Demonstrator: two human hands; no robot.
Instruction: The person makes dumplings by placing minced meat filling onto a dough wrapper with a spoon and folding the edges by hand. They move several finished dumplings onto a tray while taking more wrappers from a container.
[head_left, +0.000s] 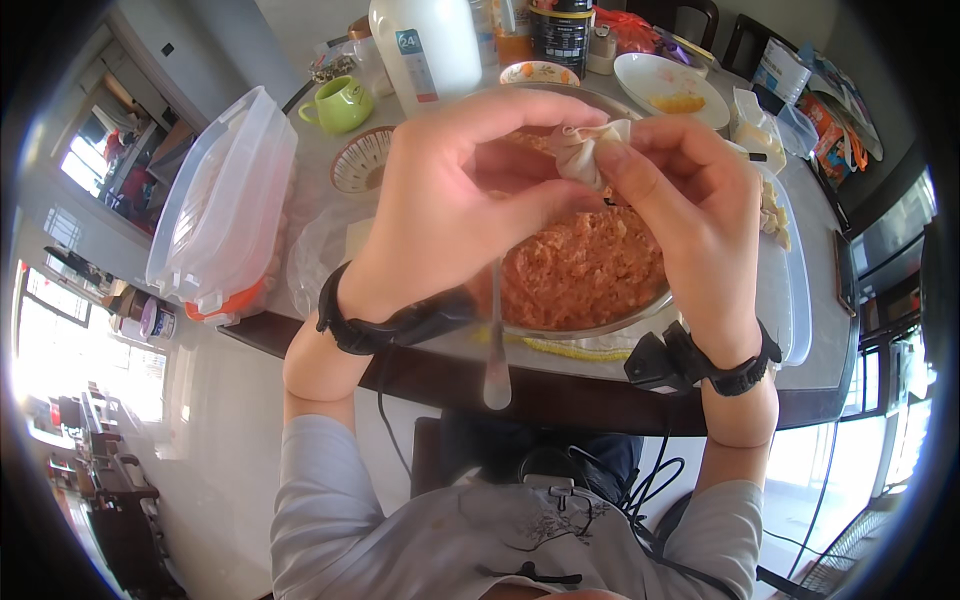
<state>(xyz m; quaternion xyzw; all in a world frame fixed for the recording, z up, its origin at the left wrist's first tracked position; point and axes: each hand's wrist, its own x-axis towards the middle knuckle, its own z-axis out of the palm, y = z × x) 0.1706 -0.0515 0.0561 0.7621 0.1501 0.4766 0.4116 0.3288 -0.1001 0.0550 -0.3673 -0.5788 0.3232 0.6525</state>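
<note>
Between both hands, above a wide metal bowl of minced meat filling (589, 270), is a gathered dough wrapper (589, 154) with a pleated top. My right hand (686, 176) pinches its right side between thumb and fingers. My left hand (480, 180) curves around the left side, fingertips and thumb at the dough; part of its grip is hidden. A metal utensil handle (496, 360) sticks out over the bowl's near rim. At the right, folded dough pieces (774, 214) lie in a clear plastic tray (801, 300).
Stacked plastic containers (225, 195) stand at the left edge. Behind are a green mug (341, 105), a patterned bowl (364, 161), a large white bottle (427, 52), a floral bowl (540, 73) and a white plate (637, 75). Cables hang below the table edge (570, 405).
</note>
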